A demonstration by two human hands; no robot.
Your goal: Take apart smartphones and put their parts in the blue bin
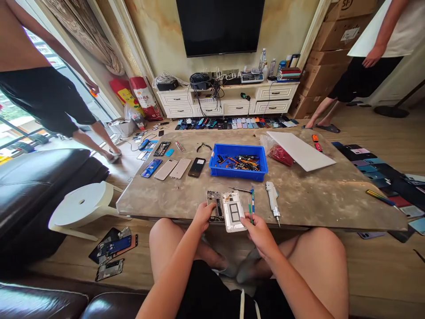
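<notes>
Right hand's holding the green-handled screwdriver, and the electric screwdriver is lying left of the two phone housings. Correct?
Not quite: the head view shows the electric screwdriver lying right of the dark phone frame and white phone housing, not left. The right hand does hold the green-handled screwdriver.

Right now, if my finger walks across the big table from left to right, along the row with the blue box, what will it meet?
Blue phone → pale gold phone → pinkish-gold phone → black phone → blue plastic tray of small parts → white board
</notes>
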